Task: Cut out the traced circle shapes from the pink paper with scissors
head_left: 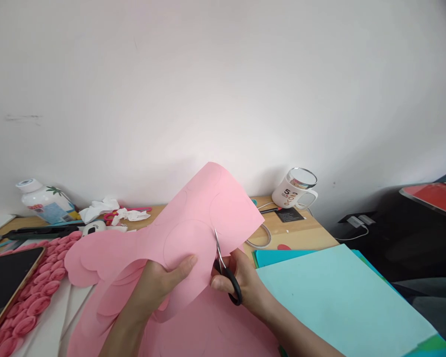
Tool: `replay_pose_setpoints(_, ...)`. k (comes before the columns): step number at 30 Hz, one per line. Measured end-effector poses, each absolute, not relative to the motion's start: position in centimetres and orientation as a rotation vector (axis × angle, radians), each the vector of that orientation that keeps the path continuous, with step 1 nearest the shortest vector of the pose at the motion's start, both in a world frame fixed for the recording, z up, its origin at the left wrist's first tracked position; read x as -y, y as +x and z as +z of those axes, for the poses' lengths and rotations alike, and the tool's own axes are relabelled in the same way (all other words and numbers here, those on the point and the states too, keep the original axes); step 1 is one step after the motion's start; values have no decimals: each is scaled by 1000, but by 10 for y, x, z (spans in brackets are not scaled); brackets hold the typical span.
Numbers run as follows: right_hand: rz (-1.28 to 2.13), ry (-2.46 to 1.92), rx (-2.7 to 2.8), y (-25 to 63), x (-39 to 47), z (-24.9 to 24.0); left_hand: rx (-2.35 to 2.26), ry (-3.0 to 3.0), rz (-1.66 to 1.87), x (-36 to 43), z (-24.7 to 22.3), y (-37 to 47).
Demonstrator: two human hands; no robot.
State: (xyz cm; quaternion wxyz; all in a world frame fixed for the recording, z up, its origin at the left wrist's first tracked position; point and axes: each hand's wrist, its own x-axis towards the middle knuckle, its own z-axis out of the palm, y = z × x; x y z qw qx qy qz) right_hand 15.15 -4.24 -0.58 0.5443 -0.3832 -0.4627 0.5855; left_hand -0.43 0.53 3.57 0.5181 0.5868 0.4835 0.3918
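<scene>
A large pink sheet with pencilled curves is held up off the table. My left hand pinches its lower part, thumb on top and fingers hidden beneath. At its lower right edge, my right hand has its fingers around the black handles of the scissors. The scissor blades point up and lie at the cut edge of the sheet. Several cut pink pieces with rounded edges lie at the left, and more pink paper lies below my hands.
Light blue sheets lie at the right, near a white mug and a roll of tape. A white bottle, crumpled tissues, a phone and a pink knobbly mat are on the left.
</scene>
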Motion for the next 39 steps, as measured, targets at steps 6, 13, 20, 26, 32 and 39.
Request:
replay_pose_setpoints(6,1374,-979,1117,152,43,-7,-1167,1401,921,-6,35,-6)
replay_pose_setpoints(13,1394,-977,1128,154,42,-10,-1140,1350,887,-6,37,-8)
replay_pose_setpoints(20,1409,-964,1126,155,41,-15,-1140,1375,869,-9,34,-12)
replay_pose_setpoints(26,1440,-946,1136,157,42,-8,-1136,1401,856,-8,34,-11)
replay_pose_setpoints(32,1443,-885,1146,157,40,-7,-1114,1404,816,-6,37,-12)
replay_pose_setpoints(39,1441,-876,1122,157,39,-14,-1091,1335,773,-7,38,-15)
